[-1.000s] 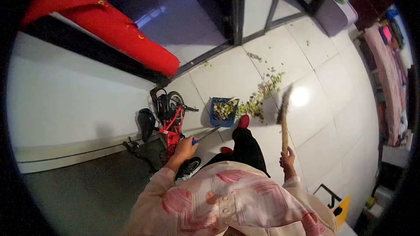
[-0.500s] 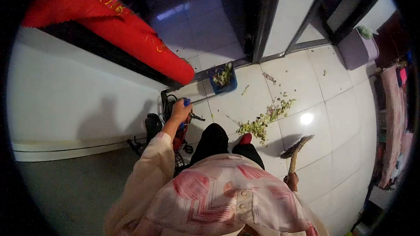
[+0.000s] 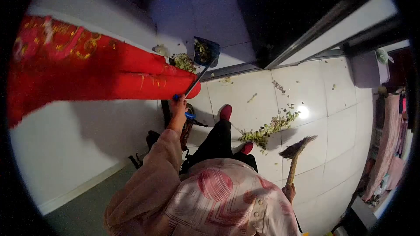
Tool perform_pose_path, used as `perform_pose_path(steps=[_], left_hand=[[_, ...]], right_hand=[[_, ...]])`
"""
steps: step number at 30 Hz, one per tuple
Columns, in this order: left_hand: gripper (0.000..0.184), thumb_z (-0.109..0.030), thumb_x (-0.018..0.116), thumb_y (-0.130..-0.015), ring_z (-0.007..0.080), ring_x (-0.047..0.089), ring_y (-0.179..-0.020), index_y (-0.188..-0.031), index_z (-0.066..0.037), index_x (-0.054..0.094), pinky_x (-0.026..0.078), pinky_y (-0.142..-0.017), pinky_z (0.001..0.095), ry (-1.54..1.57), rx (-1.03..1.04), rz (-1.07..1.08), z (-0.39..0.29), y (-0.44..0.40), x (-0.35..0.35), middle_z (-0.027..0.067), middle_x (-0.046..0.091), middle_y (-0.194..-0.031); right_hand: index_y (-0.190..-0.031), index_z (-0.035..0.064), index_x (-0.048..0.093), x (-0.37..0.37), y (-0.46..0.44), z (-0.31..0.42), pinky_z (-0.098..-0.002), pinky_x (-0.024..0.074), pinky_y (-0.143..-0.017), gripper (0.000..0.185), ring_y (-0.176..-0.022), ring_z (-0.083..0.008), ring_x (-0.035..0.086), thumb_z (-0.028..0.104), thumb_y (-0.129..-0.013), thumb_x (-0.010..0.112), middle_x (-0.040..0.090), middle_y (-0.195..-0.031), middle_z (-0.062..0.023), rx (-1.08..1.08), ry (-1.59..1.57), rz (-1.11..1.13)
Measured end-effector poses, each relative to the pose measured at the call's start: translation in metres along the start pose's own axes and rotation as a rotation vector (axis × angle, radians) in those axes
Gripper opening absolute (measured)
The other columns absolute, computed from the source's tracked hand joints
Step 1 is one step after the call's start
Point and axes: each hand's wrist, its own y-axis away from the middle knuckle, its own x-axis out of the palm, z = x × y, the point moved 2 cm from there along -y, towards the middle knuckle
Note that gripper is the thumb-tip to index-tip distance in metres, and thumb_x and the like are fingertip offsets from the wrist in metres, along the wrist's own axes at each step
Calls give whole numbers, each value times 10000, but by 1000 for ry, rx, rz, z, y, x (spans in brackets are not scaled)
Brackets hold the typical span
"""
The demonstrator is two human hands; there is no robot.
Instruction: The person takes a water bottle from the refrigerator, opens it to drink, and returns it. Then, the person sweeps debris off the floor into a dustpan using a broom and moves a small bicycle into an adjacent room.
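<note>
My left hand (image 3: 177,112) is closed around the long handle of a blue dustpan (image 3: 213,60), which has plant scraps inside. The pan is over the doorway, at the threshold's far side. Beside it a pile of pale green scraps (image 3: 184,63) lies on the floor. At the lower right, my right hand (image 3: 288,192) grips the woven handle of a short broom (image 3: 294,161), its bristles pointing away from me. Between the broom and my feet, a long heap of green and yellowish scraps (image 3: 267,134) spreads over the white tiles.
A red cloth with gold patterning (image 3: 131,76) hangs at the left, close to my left hand. Under it stands a small wheeled thing (image 3: 187,126), partly hidden. A grey bin (image 3: 367,70) is at the far right, near shelves with folded cloth (image 3: 385,148). Loose bits dot the tiles.
My left hand has carried the dustpan forward and left, over the threshold. My left foot has stepped forward. The broom stays in my right hand, near the same place.
</note>
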Motion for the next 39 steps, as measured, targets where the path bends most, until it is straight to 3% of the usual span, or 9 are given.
perform_pose_path(steps=[3,5,9,18,20,30,33,35,39], left_hand=[[160,-198,613,-792,84,430,-489,-870,-131,490,309,-411,253,187,-77,82,-3,-33,-2,-18,493,-616],[199,-194,609,-791,82,425,-504,-918,-144,464,294,-408,245,270,-125,32,-9,-37,-3,-24,487,-635],[188,-187,603,-790,76,416,-514,-910,-143,464,286,-407,232,296,-129,-78,-21,-56,-5,-34,465,-637],[155,-212,613,-777,52,423,-504,-840,-137,493,291,-381,208,82,-118,-49,-37,-61,12,-43,469,-636],[166,-216,622,-774,50,426,-483,-838,-137,491,301,-373,204,-92,18,85,-44,-59,25,-38,478,-628],[160,-213,599,-801,58,438,-516,-818,-117,473,316,-410,216,-36,-12,106,-38,-24,50,-36,482,-635],[145,-227,609,-796,115,469,-561,-826,-131,506,327,-466,276,-153,60,145,-20,-17,43,-20,502,-682],[162,-230,594,-807,146,508,-644,-847,-87,530,374,-539,332,-333,427,310,-4,-3,36,15,533,-754],[252,-194,583,-803,223,580,-721,-961,-1,553,446,-638,338,-665,631,243,50,29,15,93,594,-796]], right_hand=[[-1130,109,429,30,-4,18,-247,254,-279,315,-322,-109,347,160,-831,513,350,-472,12,25,18,-17],[-1175,104,408,42,-11,10,-246,269,-281,353,-328,-115,365,161,-838,498,363,-472,4,212,-285,152],[-1286,110,331,86,20,16,-245,286,-288,488,-338,-119,378,161,-830,498,374,-474,-2,39,11,7],[-1272,152,348,116,22,44,-242,286,-290,468,-341,-119,384,180,-839,522,390,-476,0,54,44,82],[-1266,150,353,116,15,49,-240,286,-291,457,-342,-114,382,173,-841,518,393,-478,-1,59,35,100],[-1286,132,334,93,0,60,-234,303,-310,495,-355,-106,381,180,-835,532,403,-498,-4,31,44,51],[-1278,116,342,77,-4,45,-232,303,-309,493,-355,-105,380,174,-828,536,405,-501,-1,7,12,104],[-1266,107,350,54,-12,33,-232,300,-307,480,-353,-106,377,168,-827,533,404,-502,-1,4,-5,133],[-1225,85,376,21,-47,10,-242,288,-298,428,-345,-109,361,148,-825,515,374,-494,5,-10,-19,170]])
